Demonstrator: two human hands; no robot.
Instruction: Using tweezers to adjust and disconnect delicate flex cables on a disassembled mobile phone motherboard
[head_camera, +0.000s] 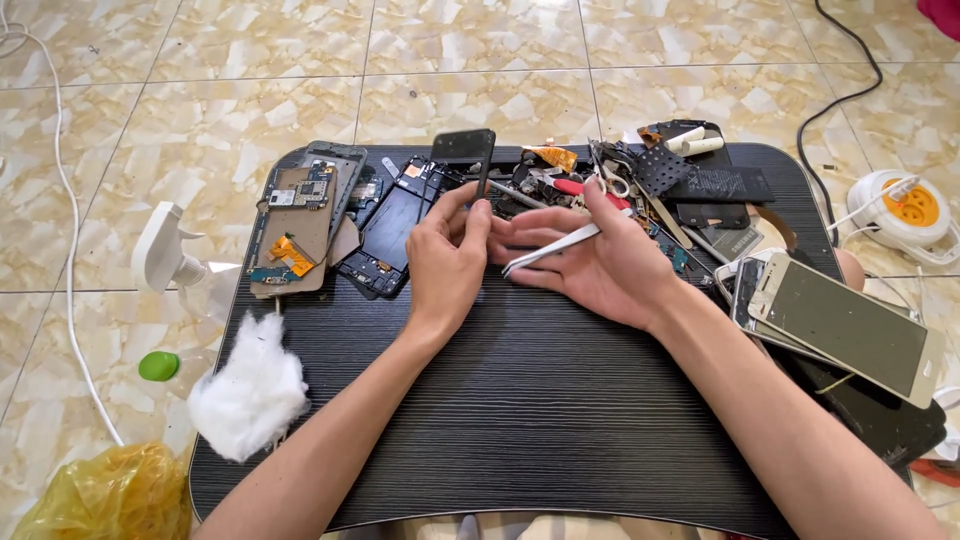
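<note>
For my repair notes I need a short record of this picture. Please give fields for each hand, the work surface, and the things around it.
left hand: the left hand holds a small dark phone part upright in its fingertips
right hand: the right hand holds white tweezers, tips pointing toward the left hand
surface: black lap table on a tiled floor
left of hands: opened phone frames with a circuit board, a white cotton wad
right of hands: stacked phone screens
behind hands: a pile of small parts and tools
</note>
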